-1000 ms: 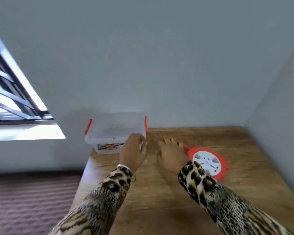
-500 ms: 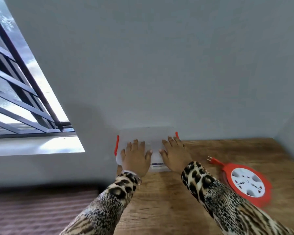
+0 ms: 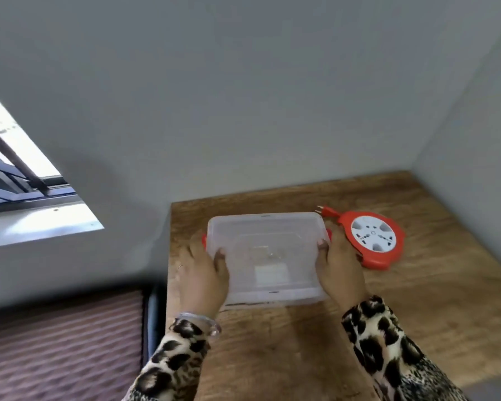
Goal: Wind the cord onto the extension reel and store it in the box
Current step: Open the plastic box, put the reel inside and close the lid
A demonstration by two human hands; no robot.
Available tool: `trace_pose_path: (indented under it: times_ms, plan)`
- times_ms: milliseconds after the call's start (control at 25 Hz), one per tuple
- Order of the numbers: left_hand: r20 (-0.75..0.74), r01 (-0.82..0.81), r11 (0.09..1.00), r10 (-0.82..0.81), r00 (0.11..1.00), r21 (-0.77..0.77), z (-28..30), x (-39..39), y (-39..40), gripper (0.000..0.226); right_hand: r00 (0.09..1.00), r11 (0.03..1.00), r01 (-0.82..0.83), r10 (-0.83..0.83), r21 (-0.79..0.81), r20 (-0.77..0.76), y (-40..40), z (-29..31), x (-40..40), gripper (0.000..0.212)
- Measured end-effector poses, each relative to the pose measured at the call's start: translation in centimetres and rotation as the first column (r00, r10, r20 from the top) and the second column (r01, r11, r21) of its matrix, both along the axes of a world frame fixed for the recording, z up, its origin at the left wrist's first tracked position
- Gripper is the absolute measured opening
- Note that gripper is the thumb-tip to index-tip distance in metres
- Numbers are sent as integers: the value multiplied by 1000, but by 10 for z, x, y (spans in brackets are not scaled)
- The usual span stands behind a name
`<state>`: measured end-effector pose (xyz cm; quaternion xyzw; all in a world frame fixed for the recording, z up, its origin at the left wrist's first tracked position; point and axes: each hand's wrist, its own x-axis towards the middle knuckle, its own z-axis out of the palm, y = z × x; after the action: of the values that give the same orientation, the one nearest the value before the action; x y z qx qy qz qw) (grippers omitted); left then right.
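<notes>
A clear plastic box (image 3: 268, 250) with a translucent lid and red side latches sits on the wooden table (image 3: 417, 308). My left hand (image 3: 203, 277) grips its left side and my right hand (image 3: 340, 269) grips its right side, thumbs on the lid. To the right of the box lies the red extension reel (image 3: 372, 241) with a white socket face. Its red plug (image 3: 326, 211) sticks out at the reel's upper left, close to the box's far right corner. The cord looks wound in.
A grey wall runs behind the table and another along its right side. A barred window (image 3: 18, 180) is at the left. Past the table's left edge lies a ribbed pinkish floor (image 3: 61, 342).
Both hands went from resting at the box's front to gripping its two sides. The box now stands nearer to me and closer to the reel, and I look down on its lid.
</notes>
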<state>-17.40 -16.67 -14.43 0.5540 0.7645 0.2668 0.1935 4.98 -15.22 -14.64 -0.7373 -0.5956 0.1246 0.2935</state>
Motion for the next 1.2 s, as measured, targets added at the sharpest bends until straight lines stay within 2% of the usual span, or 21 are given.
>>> trace_pose_path:
  times_ms: [80, 120, 280, 360, 400, 480, 520, 600, 640, 720, 800, 880, 920, 1000, 1040, 1120, 1200]
  plan:
    - [286, -98, 995, 84, 955, 34, -4, -8, 6, 33, 992, 1000, 14, -12, 17, -128, 3, -2, 2, 31]
    - [326, -114, 993, 104, 940, 9, -6, -12, 10, 34, 988, 999, 33, -28, 29, -154, 4, -3, 3, 31]
    - [318, -96, 992, 116, 941, -76, -16, -25, 21, 33, 938, 992, 124, -114, 12, -326, 12, -8, 11, 32]
    - [450, -142, 982, 183, 874, -123, -19, -31, 27, 35, 880, 982, 172, -188, -76, -435, 18, -11, 16, 33]
    - [493, -148, 975, 213, 844, -168, -20, -35, 29, 35, 877, 980, 164, -196, -110, -439, 19, -11, 18, 34]
    - [479, -124, 967, 220, 849, -225, -23, -42, 31, 29, 917, 981, 136, -178, -139, -356, 20, -11, 21, 35]
    - [450, -127, 970, 210, 868, -207, -22, -44, 31, 24, 959, 985, 136, -158, -106, -234, 21, -9, 21, 36]
    - [341, -152, 987, 158, 927, -43, -14, -44, 33, 19, 995, 995, 88, -90, 51, 43, 25, -4, 18, 36]
    - [279, -120, 992, 103, 955, 44, -8, -42, 36, 23, 994, 996, 30, -38, 79, 101, 29, -1, 14, 36]
    - [187, -7, 998, -5, 982, 62, 1, -36, 47, 34, 989, 996, -90, 92, -23, 117, 44, 3, 7, 43]
    - [265, 57, 998, -53, 963, -9, 6, -29, 57, 33, 987, 978, -110, 128, -178, 95, 57, 0, 1, 54]
    - [479, 49, 998, -23, 877, -41, 6, -26, 63, 39, 997, 975, -76, 71, -208, -27, 67, -1, 1, 49]
    - [595, 34, 996, 23, 803, -84, 6, -28, 66, 48, 993, 982, -56, 37, -178, -108, 70, -2, 2, 41]
    - [791, 39, 979, 138, 596, -200, 0, -35, 68, 61, 980, 996, -26, 9, -84, -197, 71, -5, 6, 25]
    - [842, 48, 971, 177, 510, -233, -5, -40, 68, 57, 976, 999, -20, 11, -39, -217, 70, -7, 8, 22]
    - [883, 59, 969, 194, 427, -241, -10, -46, 71, 45, 970, 999, -14, 21, 33, -241, 68, -7, 8, 19]
    - [927, 88, 965, 208, 312, -246, -10, -49, 73, 44, 970, 996, -10, 32, 93, -242, 66, -6, 6, 18]
